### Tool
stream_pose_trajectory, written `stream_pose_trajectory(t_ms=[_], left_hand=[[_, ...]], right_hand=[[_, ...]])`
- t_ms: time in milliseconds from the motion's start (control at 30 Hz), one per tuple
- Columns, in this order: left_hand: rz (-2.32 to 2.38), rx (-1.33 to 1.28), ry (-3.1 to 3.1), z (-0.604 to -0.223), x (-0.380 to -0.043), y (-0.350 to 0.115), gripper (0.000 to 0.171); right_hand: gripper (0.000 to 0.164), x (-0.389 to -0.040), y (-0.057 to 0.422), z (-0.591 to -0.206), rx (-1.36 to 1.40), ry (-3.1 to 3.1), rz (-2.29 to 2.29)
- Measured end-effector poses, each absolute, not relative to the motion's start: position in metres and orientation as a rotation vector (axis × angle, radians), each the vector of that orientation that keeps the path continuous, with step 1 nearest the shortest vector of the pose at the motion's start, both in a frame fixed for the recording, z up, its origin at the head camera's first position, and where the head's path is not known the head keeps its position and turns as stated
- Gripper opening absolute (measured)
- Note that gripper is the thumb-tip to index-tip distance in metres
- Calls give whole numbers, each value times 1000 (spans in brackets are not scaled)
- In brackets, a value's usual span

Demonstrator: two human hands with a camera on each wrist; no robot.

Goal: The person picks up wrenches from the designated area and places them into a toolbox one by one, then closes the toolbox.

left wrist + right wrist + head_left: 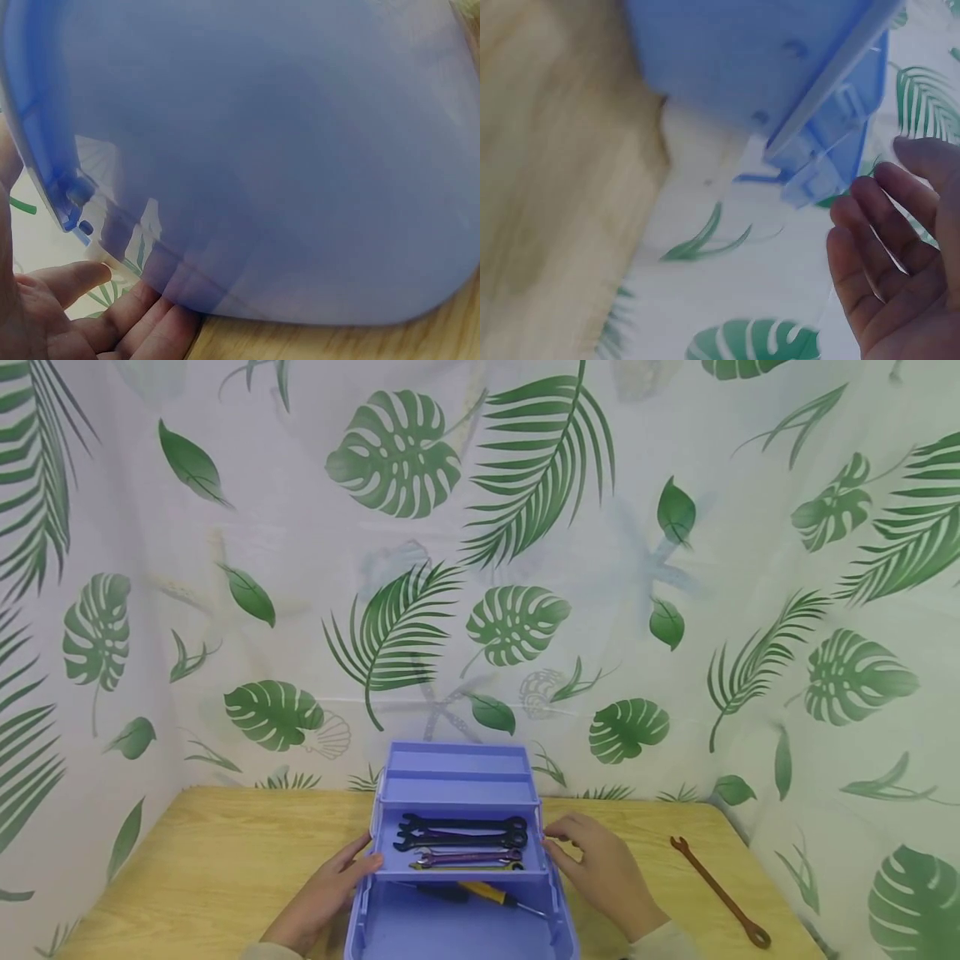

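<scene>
A blue-purple toolbox (450,935) stands unfolded at the near edge of the wooden table, its tray (388,852) raised above the lower compartment. Several wrenches (465,841), black, purple and yellowish, lie in this tray. Below it, a screwdriver (487,893) with a yellow and black handle lies in the box beside a dark handle. My left hand (330,889) is at the tray's left side, thumb by its front corner; loosely extended fingers (161,319) touch the box's side in the left wrist view. At the right side, my right hand (600,868) has relaxed fingers (889,217) and holds nothing.
A reddish-brown wrench (720,891) lies on the table (247,860) to the right of my right hand. Behind the toolbox hangs a white sheet (540,710) printed with green leaves, which also covers both sides. The toolbox's upper section (457,772) reaches close to the back sheet.
</scene>
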State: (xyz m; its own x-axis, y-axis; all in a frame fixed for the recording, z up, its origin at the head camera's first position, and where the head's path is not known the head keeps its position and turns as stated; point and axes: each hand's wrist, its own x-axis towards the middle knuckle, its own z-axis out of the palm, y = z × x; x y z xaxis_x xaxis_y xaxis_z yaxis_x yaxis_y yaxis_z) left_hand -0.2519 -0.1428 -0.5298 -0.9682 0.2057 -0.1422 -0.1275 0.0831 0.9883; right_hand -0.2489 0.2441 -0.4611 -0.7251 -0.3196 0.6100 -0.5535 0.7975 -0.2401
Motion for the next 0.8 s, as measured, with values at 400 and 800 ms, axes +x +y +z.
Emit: stream_pose_trajectory(t_ms=[400,800], left_hand=[[1978,61,2097,-532,-253,-146,82],[1970,78,2087,-534,-254,-145,84]], right_hand=[[30,-240,296,-483,398,-2563,488],[49,-246,374,-495,138,-3004,577]])
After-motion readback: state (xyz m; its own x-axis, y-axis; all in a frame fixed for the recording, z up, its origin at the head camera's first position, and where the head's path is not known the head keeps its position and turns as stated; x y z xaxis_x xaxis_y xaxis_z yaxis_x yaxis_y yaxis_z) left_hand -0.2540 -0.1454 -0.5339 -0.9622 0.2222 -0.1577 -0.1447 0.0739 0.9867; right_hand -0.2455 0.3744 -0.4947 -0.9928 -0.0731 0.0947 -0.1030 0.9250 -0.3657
